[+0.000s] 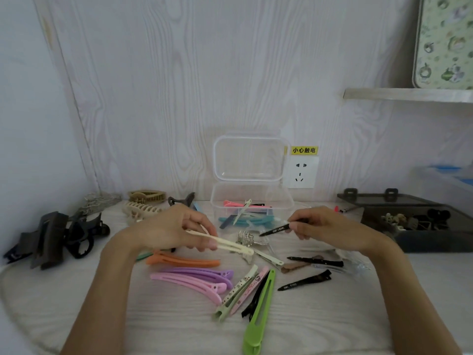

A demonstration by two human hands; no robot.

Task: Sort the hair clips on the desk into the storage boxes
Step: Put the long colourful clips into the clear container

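Lying loose on the bench (76,290) below both hands, many clips (194,278) are waiting unsorted. The left hand (169,230) is pinching a cream clip (225,244), the right hand (322,228) a black clip (275,230). Beyond them, the clear box (252,201) is holding several already.

Two storage boxes are standing on the desk (76,316): one clear box (252,201), one dark box (419,226). Two pink clips (189,283), one orange clip (184,261), one green clip (258,319) are lying near the front edge.

The pale wood-grain surface (179,326) carries a clear box (252,201), loose clips (194,278) before it, dark claw clips (58,239) left, a dark tray (414,242) right.
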